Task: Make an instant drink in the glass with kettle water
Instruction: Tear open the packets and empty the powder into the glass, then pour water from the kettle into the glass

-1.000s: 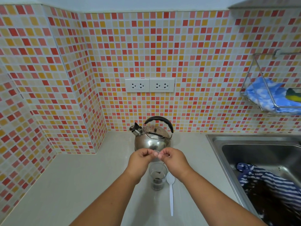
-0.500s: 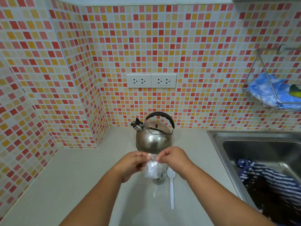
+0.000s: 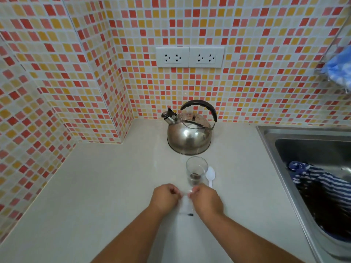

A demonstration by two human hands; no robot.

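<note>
A clear glass [image 3: 196, 170] with dark powder at its bottom stands on the pale counter [image 3: 106, 186]. Behind it sits a steel kettle [image 3: 189, 133] with a black handle, spout to the left. A white plastic spoon [image 3: 210, 176] lies just right of the glass. My left hand [image 3: 165, 199] and my right hand [image 3: 207, 201] are close together in front of the glass, both pinching the top of a small clear plastic sachet [image 3: 185, 206] that hangs between them, a few dark grains at its lower edge.
A steel sink [image 3: 303, 149] on the right holds a striped blue cloth [image 3: 321, 179]. A wire rack with a blue cloth [image 3: 338, 71] hangs on the tiled wall at upper right. Two wall sockets [image 3: 190, 56] sit above the kettle.
Both hands have drawn back from above the glass toward me, bringing the clear sachet with them. The glass now stands uncovered, and the view sits closer to the counter.
</note>
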